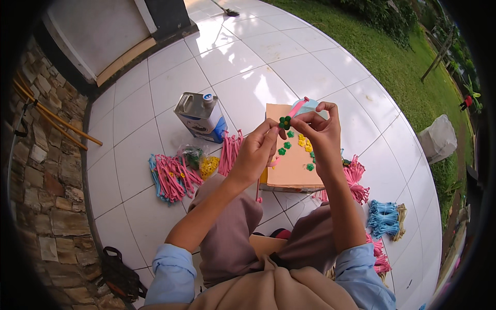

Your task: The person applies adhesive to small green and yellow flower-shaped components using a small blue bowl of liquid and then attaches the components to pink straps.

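My left hand [260,146] and my right hand [319,132] meet above a cardboard-topped box [284,173], fingers of both pinched closed. Between their fingertips is a small green plastic flower [284,122] with a yellowish centre. It sits against a pink strap [298,107], whose knobbed end sticks up past the right fingers. Which fingertips press the flower and which the strap is partly hidden. Loose green flowers [282,151] and yellow flowers [305,142] lie on the cardboard below, and a pale blue piece [308,106] shows behind my right hand.
Left of the box are a metal can [201,118], a bag of yellow flowers [208,166], a bag of green pieces [192,156] and piled pink straps [175,175]. Blue strap bundles [383,219] and pink ones [354,179] lie right. A dark bag [122,274] rests by the stone wall.
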A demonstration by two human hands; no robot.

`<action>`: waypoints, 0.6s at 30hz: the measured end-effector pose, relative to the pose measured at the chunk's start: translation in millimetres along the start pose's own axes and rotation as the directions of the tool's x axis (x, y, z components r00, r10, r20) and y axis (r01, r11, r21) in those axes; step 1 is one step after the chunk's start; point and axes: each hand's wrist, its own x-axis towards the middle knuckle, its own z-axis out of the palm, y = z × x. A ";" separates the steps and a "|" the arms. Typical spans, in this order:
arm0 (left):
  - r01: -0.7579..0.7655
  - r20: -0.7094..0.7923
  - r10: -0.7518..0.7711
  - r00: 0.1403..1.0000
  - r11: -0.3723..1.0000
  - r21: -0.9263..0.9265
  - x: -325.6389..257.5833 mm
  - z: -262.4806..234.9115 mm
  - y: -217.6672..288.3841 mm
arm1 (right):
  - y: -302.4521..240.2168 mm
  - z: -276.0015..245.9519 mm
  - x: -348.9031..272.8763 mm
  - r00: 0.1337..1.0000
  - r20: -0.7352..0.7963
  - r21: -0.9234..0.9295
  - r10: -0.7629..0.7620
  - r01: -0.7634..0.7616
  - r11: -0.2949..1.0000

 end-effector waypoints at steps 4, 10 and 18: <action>-0.033 -0.024 0.036 0.999 0.990 0.134 -0.7 -0.1 0.1 | 0.1 0.7 -0.2 1.000 0.006 -0.022 -0.020 0.020 1.000; -0.067 -0.080 0.090 0.993 0.965 0.252 -1.2 1.1 0.2 | 2.4 3.8 -1.5 0.998 0.010 -0.097 -0.067 0.067 0.993; -0.116 -0.192 0.178 0.965 0.948 0.297 2.8 1.9 -6.3 | 1.8 9.7 -2.9 0.997 -0.075 -0.067 -0.026 0.021 0.998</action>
